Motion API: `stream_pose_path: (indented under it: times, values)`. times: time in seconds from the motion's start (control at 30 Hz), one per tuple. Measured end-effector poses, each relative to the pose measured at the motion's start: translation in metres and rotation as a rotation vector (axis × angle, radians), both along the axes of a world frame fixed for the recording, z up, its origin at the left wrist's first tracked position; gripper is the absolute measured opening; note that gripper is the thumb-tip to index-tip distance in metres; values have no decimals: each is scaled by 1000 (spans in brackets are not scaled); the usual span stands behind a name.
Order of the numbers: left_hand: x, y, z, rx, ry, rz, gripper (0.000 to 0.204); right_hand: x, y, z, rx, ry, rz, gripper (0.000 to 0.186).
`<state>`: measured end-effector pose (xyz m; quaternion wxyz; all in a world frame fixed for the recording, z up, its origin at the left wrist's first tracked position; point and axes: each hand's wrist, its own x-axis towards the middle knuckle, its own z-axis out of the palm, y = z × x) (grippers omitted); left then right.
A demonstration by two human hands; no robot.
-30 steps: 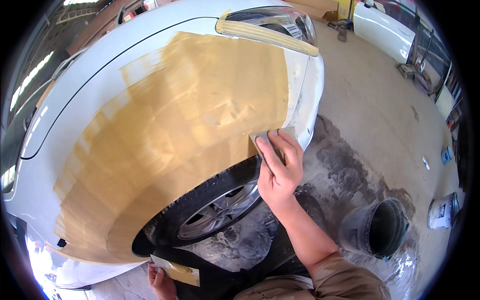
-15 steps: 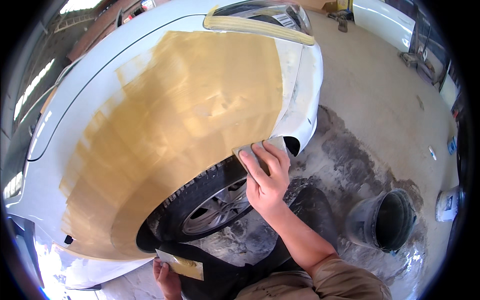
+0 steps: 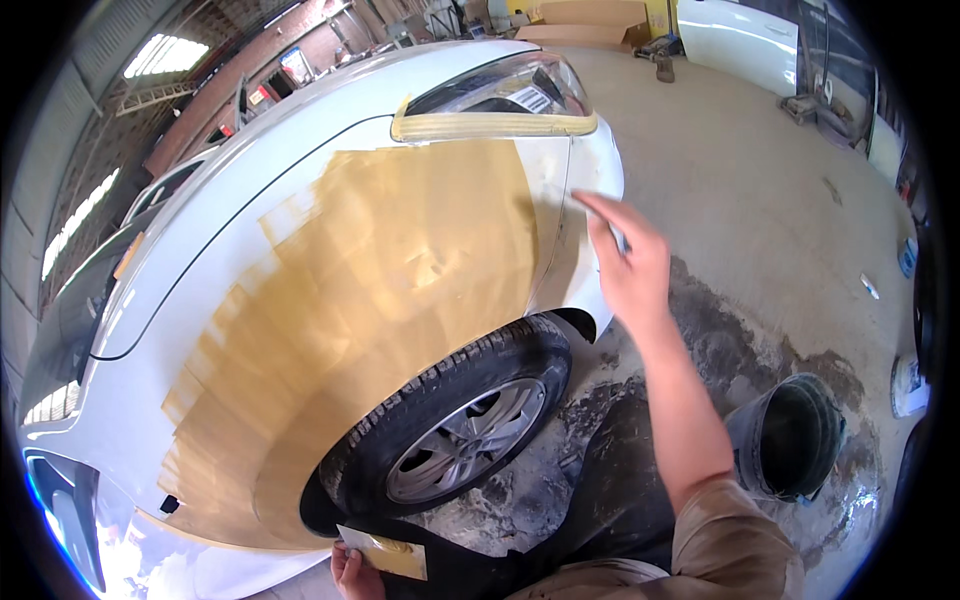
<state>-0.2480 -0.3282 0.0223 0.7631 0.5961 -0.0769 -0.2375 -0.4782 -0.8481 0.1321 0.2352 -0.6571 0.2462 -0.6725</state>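
Note:
A white car's front fender [image 3: 400, 240] carries a broad coat of yellow-tan body filler with streaky, uneven edges. My right hand [image 3: 636, 265] is raised beside the front bumper, right of the coat. Its fingers point up and left, curled toward the thumb and slightly blurred. Whatever they grip is hidden or seen edge-on; the flat spreader does not show clearly. Low in the view, my left hand [image 3: 355, 575] pinches a thin pale rectangular plate [image 3: 395, 558] with a smear of yellow filler on it. Below the arch is the wheel [image 3: 465, 440].
Masking tape [image 3: 490, 125] lines the lower edge of the headlight [image 3: 500, 90]. A dark bucket [image 3: 785, 440] stands on the wet, stained floor to my right. Farther back are a white car door [image 3: 740, 45] and a cardboard box [image 3: 585, 25].
My right hand has lifted from the wheel arch edge, up and right toward the bumper. The spreader seen in it before is no longer visible. My view has tilted up; the left hand still holds the plate.

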Motion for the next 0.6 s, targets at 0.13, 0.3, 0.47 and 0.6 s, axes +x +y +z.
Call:
stream_pose_path:
  times: [0.13, 0.3, 0.47, 0.6]
  values:
    - [-4, -4, 4, -18, 14, -3, 20, 10, -52, 33, -112, 119, 26, 30]
    - [-1, 1, -1, -28, 6, -4, 21, 23, -57, 52, -63, 282, 84, 30]
    - [-1, 0, 1, -24, 10, -2, 23, 40, -59, 52, -79, 325, 29, 32]
    - [-5, -6, 2, 60, -86, 54, 27, 54, -62, 39, -159, 196, -12, 35]
